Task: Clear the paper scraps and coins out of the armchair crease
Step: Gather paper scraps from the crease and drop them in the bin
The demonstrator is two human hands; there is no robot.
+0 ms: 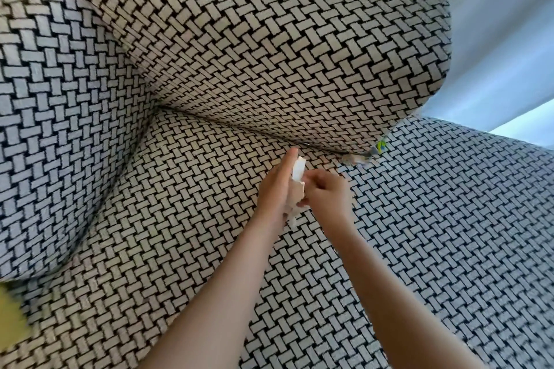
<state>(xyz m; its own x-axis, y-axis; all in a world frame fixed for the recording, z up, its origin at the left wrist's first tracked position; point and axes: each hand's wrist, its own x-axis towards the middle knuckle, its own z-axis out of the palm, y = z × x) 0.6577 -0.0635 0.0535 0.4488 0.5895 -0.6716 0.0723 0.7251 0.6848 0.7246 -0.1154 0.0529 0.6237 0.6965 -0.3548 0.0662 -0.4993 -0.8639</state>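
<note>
Over the seat (195, 219) | my left hand (277, 186) flat against scraps (298, 172); right hand (326, 195) pinches them | more paper (355, 159) left in crease (239, 126); coins unseen

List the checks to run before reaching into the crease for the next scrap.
1. Held scraps secure: ok. The right hand pinches them against the left hand.
2. A hand free to reach: not ok. Both are busy with the scraps.
3. Crease cleared: not ok. Litter lies at its right end, with a coloured bit beside it.
4. Coins located: cannot tell. None visible.
5. Path to the litter: ok. Nothing lies between it and the hands.
</note>
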